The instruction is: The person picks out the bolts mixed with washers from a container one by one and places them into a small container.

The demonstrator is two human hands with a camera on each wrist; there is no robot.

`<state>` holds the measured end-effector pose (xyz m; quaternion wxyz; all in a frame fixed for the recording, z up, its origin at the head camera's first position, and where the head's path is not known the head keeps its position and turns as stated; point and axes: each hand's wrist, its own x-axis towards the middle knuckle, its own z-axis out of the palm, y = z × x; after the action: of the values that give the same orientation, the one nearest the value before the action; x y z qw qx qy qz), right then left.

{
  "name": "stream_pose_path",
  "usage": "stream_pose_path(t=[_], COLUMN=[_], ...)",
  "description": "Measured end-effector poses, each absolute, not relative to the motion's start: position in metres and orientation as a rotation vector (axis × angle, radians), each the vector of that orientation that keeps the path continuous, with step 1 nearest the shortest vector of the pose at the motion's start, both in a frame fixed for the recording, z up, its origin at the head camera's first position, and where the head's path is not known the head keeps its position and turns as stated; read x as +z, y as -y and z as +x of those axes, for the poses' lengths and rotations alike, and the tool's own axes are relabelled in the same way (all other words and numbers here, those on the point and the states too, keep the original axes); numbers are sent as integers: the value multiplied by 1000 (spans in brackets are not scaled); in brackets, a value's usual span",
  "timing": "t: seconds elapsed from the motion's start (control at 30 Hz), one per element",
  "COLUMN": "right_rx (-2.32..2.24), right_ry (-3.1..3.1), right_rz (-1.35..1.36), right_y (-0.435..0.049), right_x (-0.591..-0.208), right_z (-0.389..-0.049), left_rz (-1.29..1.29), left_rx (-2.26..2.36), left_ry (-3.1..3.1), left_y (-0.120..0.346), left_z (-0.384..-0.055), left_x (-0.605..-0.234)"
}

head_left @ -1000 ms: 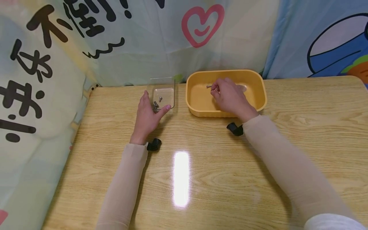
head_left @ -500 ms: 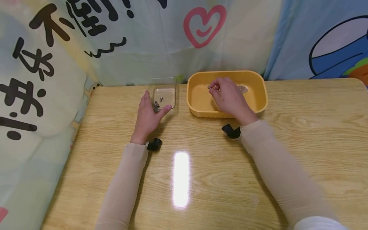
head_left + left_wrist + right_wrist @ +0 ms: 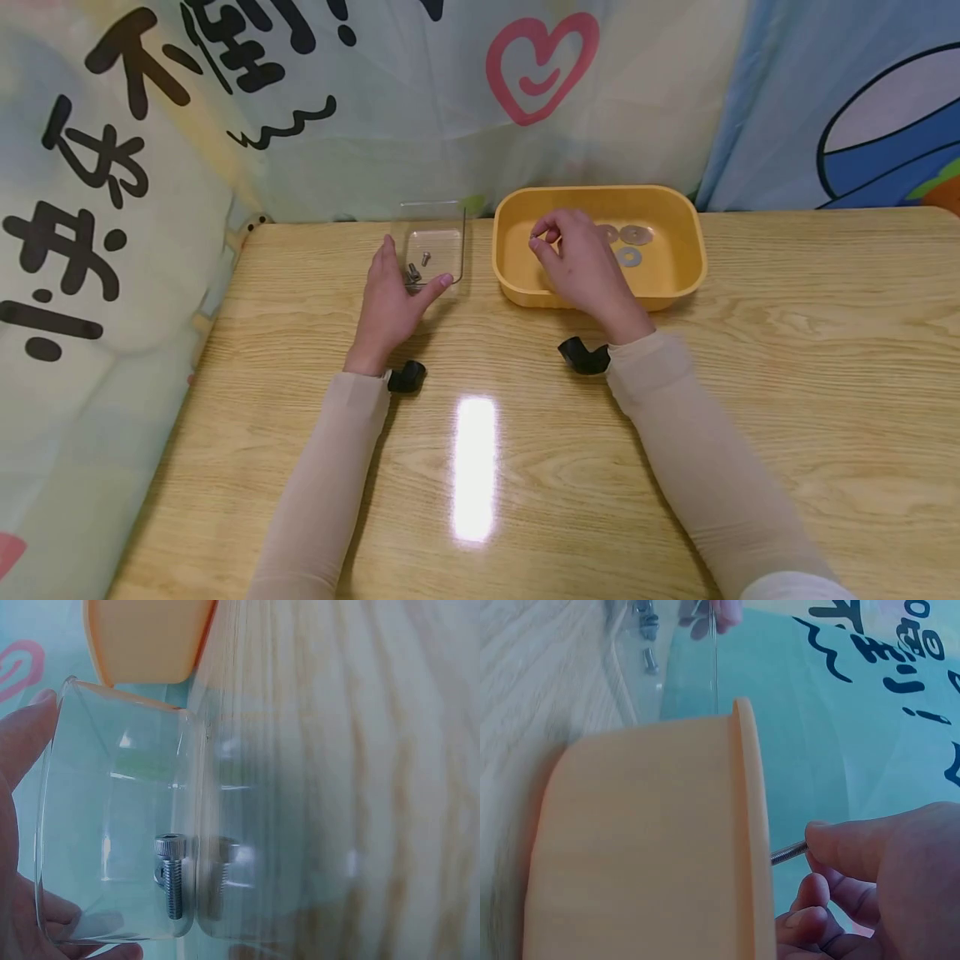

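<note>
My left hand (image 3: 392, 302) holds the clear plastic box (image 3: 444, 242), thumb at its front rim and fingers along its left side. Several small metal screws (image 3: 413, 273) lie in the box; the left wrist view shows a socket head screw (image 3: 172, 876) with a knurled head. Above the yellow tray (image 3: 517, 287), my right hand (image 3: 587, 265) pinches a screw (image 3: 789, 853) between thumb and index finger. Its threaded shank shows in the right wrist view, while its far end is hidden behind the tray's rim. Flat round washers (image 3: 636, 235) lie in the tray behind that hand.
Box and tray stand side by side at the back of the wooden table (image 3: 555, 467), with a narrow gap between them. A printed cloth (image 3: 420, 108) hangs right behind. Black wrist cameras (image 3: 583, 357) stick out from both sleeves.
My right hand has moved a little left and toward me within the tray, still pinching the screw, uncovering more washers. My left hand stays at the box. The head view has shifted slightly.
</note>
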<state>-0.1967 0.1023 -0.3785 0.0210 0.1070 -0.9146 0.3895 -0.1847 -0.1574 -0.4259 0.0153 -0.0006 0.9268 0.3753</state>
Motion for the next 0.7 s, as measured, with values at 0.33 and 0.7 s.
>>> stream_pose_path(t=[0.33,0.7], right_rx=[1225,1254], right_ry=[2825,2818], right_rz=[382,457], right_y=[-86,-60], right_x=[-376,-376], right_z=[-192,-188], left_rz=[-8,-2], left_rx=[1184,1184], left_ry=[-2871,-2883], left_y=[156,157], left_z=[-182,-183], left_x=[-426,-424])
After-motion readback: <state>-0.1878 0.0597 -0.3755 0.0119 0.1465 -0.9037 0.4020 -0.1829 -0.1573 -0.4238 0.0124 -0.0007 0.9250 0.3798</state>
